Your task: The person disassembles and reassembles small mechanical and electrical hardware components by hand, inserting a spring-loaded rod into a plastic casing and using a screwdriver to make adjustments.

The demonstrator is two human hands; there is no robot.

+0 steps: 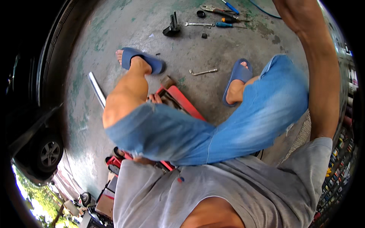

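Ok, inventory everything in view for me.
Floor jack: one, red, left of centre
Metal bar: one, silver, left of jack
Angled wrench: one, silver, upper centre
Combination wrench: one, silver, top centre
Screwdrivers: two, blue and orange, beside combination wrench
Pliers: one, grey, above screwdrivers
Slim tool: one, blue, top edge
Bracket-like part: one, black, left of pliers
Round cap: one, black, near pliers
Small block: one, black, below pliers
Hose or cable: one, blue, top right
Car wheel: one, dark, lower left
Background clutter: many, mixed, edges
Shirt: one, grey, bottom
Shorts: one pair, blue, centre
Sandals: two, blue, upper half
Left hand: one, bare, at jack
Right arm: one, bare, right; hand out of view
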